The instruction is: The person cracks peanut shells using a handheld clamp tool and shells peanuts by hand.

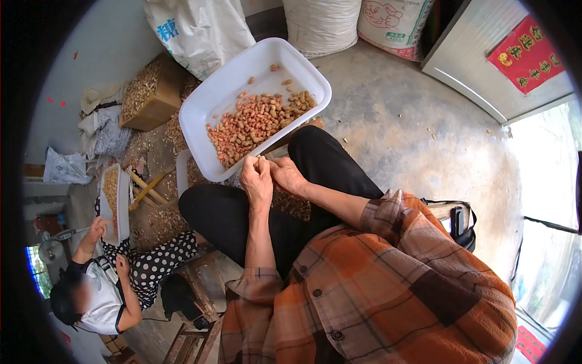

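A white plastic tub [200,115] stands tilted in front of my knees, holding shelled pink peanut kernels [233,130] and unshelled peanuts [294,108]. At its near rim my left hand [257,180] is closed, with a peanut [259,158] pinched at the fingertips, partly hidden. Close against it, my right hand [288,175] is also closed, its fingers curled toward the same peanut. Most of what lies between the two hands is covered by the fingers.
Peanut shells [154,227] litter the floor at left, beside a cardboard box [159,100] of shells. Another person [103,297] sits at lower left with a smaller white tub [123,206]. Full sacks [321,27] stand behind the big tub; a door panel [479,60] is at right.
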`<state>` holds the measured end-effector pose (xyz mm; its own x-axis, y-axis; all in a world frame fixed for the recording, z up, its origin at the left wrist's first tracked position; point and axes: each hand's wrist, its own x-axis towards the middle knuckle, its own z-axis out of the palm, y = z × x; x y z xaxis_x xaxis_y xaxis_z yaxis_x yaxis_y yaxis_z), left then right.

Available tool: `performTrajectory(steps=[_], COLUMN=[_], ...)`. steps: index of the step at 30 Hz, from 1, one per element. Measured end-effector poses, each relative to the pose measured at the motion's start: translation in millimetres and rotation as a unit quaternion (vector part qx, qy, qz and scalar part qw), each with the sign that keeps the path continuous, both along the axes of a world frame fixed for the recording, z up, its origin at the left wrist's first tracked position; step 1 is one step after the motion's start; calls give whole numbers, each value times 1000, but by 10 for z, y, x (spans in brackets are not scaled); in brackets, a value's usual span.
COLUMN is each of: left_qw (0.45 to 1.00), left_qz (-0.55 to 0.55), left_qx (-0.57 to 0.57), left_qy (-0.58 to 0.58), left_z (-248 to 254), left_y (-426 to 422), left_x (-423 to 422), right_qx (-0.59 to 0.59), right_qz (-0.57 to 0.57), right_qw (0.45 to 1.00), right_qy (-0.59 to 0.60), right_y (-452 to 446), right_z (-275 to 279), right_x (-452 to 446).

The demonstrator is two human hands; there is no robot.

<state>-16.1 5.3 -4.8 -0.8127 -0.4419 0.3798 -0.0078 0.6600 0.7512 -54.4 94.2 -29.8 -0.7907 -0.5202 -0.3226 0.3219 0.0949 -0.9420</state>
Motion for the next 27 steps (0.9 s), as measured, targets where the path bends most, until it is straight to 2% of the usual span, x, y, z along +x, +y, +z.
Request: performTrajectory(steps=[8, 11, 13, 17, 20, 21, 23, 25, 26, 27], left_qw=[998, 998, 998, 988, 951, 966, 988, 992, 994, 995], left_qz=[6, -3, -23, -25, -31, -19, 5, 8, 15, 21], left_qx=[-58, -60, -59, 135, 295, 248, 150, 125, 109, 92], left_qy=[24, 11, 27, -66, -89, -70, -34, -20, -9, 3], left_z=[-3, -66, -70, 36, 212, 192, 127, 154, 125, 128], left_y=[68, 19, 5, 42, 102, 89, 59, 64, 57, 58], left_x=[-23, -12, -26, 6, 41, 38, 25, 32, 17, -3], right_qx=[-66, -35, -53, -115, -152, -162, -124, -81, -75, -70], right_qz=[-12, -3, 14, 4, 14, 12, 43, 61, 57, 27], right_qw=[994, 986, 986, 967, 953, 949, 977, 991, 991, 997], right_qy=[-85, -160, -158, -226, -261, -270, -170, -92, -96, -30], right_y=[-23, 83, 72, 130, 172, 190, 203, 172, 159, 163], right_z=[-77, 219, 89, 177, 222, 253, 247, 186, 156, 172], right_x=[-2, -7, -47, -62, -109, -114, -100, -74, -67, -46])
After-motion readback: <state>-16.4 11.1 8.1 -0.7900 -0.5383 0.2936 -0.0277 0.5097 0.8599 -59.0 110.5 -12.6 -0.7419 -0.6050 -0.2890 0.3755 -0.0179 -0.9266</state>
